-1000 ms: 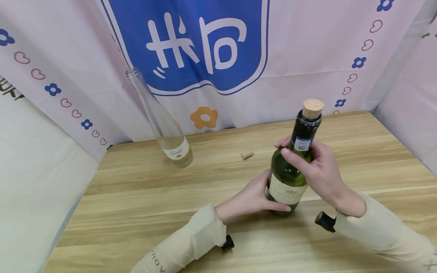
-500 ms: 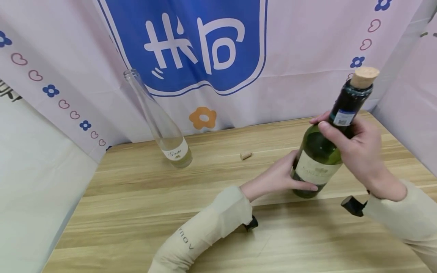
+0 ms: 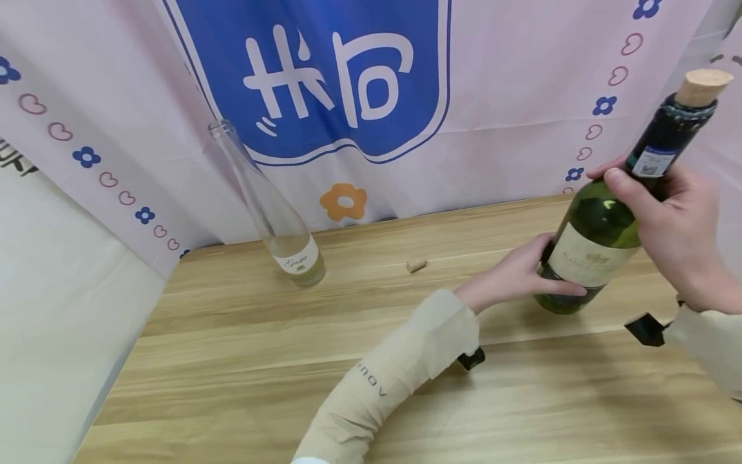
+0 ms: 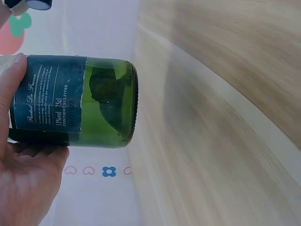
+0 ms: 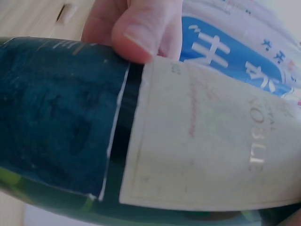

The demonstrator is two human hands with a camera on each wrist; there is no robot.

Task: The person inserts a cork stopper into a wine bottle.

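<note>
A green wine bottle (image 3: 608, 212), with a pale label and a cork (image 3: 704, 87) standing out of its mouth, is held tilted to the right, its base just above the table. My left hand (image 3: 522, 274) grips the bottle low down, thumb across the front near the label's lower edge. Higher up, around the shoulder and neck, my right hand (image 3: 681, 222) holds it. The left wrist view shows the bottle's base (image 4: 113, 101) apart from the tabletop, with a blue back label (image 4: 49, 94) above it. Labels fill much of the right wrist view.
A clear bottle (image 3: 281, 232) with a white label stands at the table's back left. A small loose cork (image 3: 416, 265) lies on the wooden table (image 3: 243, 367), between the two bottles. A printed curtain (image 3: 493, 116) hangs along the back edge.
Both hands have carried the green bottle to the right and away from me, and it leans further to the right. The clear bottle and loose cork have stayed in place.
</note>
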